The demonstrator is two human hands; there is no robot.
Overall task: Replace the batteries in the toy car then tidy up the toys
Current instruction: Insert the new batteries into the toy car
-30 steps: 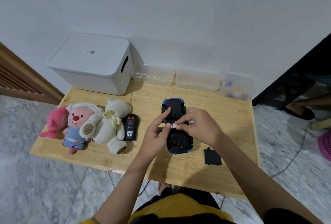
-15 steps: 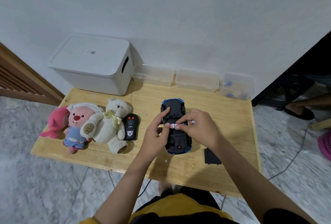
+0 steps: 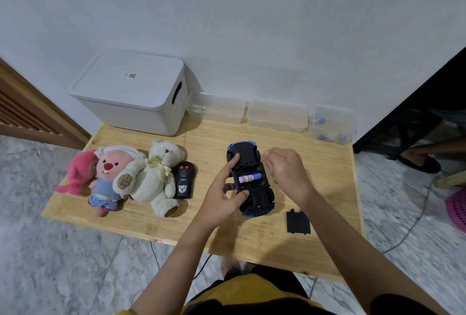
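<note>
A black and blue toy car (image 3: 257, 197) lies upside down on the wooden table (image 3: 327, 188), its battery bay uncovered. One battery (image 3: 249, 178) lies across the bay. My left hand (image 3: 222, 196) grips the car, index finger on its front end and thumb at its near side. My right hand (image 3: 287, 168) hovers just right of the car with fingers curled; nothing shows in them. The black battery cover (image 3: 298, 222) lies flat to the right of the car. A black remote control (image 3: 184, 180) rests left of the car.
A cream teddy bear (image 3: 156, 176), a pink-faced plush (image 3: 111, 178) and a pink plush (image 3: 77, 173) lie at the table's left. A lidded white bin (image 3: 131, 93) and clear plastic boxes (image 3: 277, 115) line the wall; the rightmost box (image 3: 332, 125) holds blue-tipped items. A cable (image 3: 413, 224) crosses the floor.
My right hand has let go of the battery, which now sits in the bay, and has drawn away to the right. My left thumb has shifted down the car's side.
</note>
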